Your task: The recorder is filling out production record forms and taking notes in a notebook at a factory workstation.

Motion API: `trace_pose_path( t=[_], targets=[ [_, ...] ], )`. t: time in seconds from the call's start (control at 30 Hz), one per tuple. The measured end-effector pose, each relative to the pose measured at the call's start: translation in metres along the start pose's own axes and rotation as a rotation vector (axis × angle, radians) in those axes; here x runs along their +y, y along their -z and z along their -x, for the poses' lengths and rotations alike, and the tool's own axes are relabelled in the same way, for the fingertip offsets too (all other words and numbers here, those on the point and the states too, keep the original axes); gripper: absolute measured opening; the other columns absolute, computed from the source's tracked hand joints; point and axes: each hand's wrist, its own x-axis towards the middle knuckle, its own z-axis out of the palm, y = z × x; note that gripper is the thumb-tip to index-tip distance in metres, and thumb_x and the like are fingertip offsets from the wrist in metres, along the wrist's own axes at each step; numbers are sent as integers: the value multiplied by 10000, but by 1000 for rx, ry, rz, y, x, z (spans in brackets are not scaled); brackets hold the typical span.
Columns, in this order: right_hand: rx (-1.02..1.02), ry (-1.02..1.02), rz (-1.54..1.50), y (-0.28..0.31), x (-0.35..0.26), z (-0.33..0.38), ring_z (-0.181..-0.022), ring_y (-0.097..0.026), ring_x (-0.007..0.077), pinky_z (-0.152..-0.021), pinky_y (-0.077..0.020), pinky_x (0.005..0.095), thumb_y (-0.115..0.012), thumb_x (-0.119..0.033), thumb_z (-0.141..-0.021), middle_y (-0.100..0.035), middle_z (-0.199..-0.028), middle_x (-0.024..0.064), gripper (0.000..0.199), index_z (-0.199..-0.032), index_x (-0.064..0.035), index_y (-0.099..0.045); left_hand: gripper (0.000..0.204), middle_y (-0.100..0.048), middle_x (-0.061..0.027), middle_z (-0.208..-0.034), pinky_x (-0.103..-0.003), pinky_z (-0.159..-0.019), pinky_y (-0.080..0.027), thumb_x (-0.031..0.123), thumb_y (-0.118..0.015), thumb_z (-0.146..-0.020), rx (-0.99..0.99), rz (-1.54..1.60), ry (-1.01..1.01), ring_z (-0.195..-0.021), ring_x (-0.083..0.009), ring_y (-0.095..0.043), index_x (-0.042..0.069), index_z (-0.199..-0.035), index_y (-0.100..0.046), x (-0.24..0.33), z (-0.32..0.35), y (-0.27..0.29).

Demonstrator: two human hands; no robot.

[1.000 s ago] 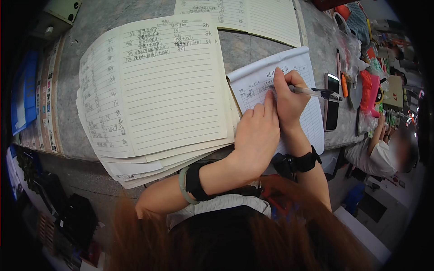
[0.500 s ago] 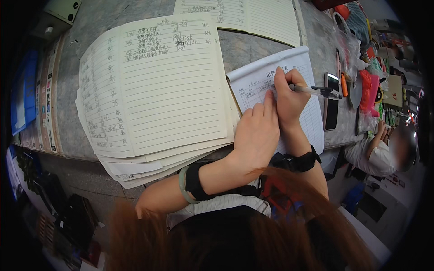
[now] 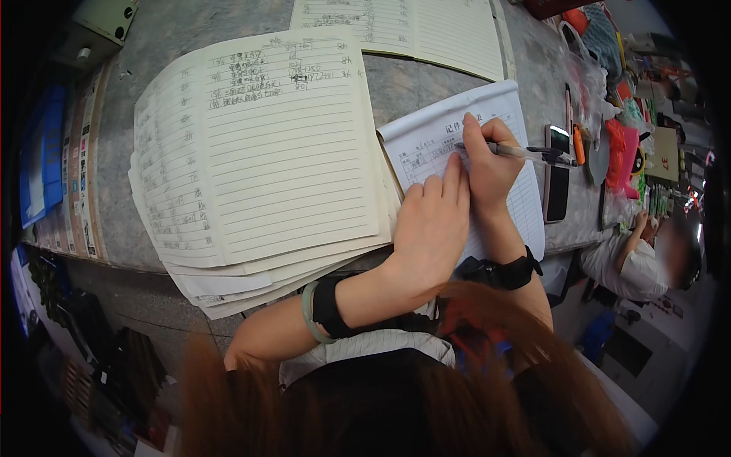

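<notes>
Head view looks down on a grey stone-like surface (image 3: 411,84) with the white form sheet (image 3: 457,141) as the landmark, lying near the surface's front edge. The right hand (image 3: 487,164) is closed around a pen (image 3: 525,154), its tip pressed to the upper part of the form sheet. The left hand (image 3: 430,225) lies flat and open, palm down, on the lower part of the same sheet, fingers touching the right hand's side. Both wrists wear dark bands; the left also carries a pale green bangle (image 3: 308,312).

Left of the form sheet spreads a large open ruled ledger (image 3: 259,152), cream pages with handwriting in the top rows, its edge overlapping the sheet's left border. Beyond the form sheet, a second ruled notebook (image 3: 426,30) lies open. Just right of the sheet rests a dark phone (image 3: 556,183), and further right an orange marker (image 3: 579,145) and red and pink packages (image 3: 620,152). Far left of the sheet, past the ledger, a row of narrow label strips (image 3: 80,175) runs along the surface's edge beside a blue panel (image 3: 42,160). Right of the sheet, below the surface, another person (image 3: 640,259) in white sits.
</notes>
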Motion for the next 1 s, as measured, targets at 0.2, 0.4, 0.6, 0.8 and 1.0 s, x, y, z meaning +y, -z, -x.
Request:
trace_pose_path(
  t=[0.2, 0.4, 0.6, 0.8, 1.0],
  targets=[
    [-8, 54, 14, -2, -2, 1, -452, -295, 15, -395, -229, 205, -603, -46, -729, -373, -462, -45, 292, -513, -24, -409, 529, -428, -121, -1197, -270, -685, -397, 205, -600, -654, 26, 6, -6, -795, -164, -478, -16, -1108, -444, -1, 0, -4],
    [-1, 34, -5, -4, -1, 1, -447, -299, 14, -391, -232, 206, -596, -36, -724, -389, -461, -42, 281, -511, -22, -414, 502, -433, -120, -1191, -268, -683, -395, 188, -592, -653, 29, 5, 10, -792, -165, -478, -18, -1091, -460, -2, 1, -2],
    [-18, 44, 31, -2, -3, 0, -455, -299, 15, -398, -230, 205, -590, -30, -727, -380, -462, -45, 288, -509, -21, -402, 506, -434, -119, -1190, -268, -680, -394, 184, -591, -649, 25, -37, -6, -790, -163, -477, -21, -1093, -460, -1, 1, 2],
    [17, 6, 26, 2, 2, -3, -459, -290, 21, -405, -230, 205, -596, -35, -729, -376, -467, -44, 288, -515, -19, -405, 545, -429, -121, -1197, -277, -676, -393, 216, -609, -652, 15, -22, -5, -793, -169, -479, -9, -1118, -438, -1, 0, -1],
    [10, 20, 43, -1, 3, -3, -455, -300, 22, -398, -237, 205, -613, -53, -722, -380, -466, -43, 281, -521, -16, -420, 553, -426, -120, -1201, -277, -676, -390, 222, -615, -651, -3, -44, 3, -794, -169, -479, -9, -1120, -434, 0, 0, -1]
  ],
)
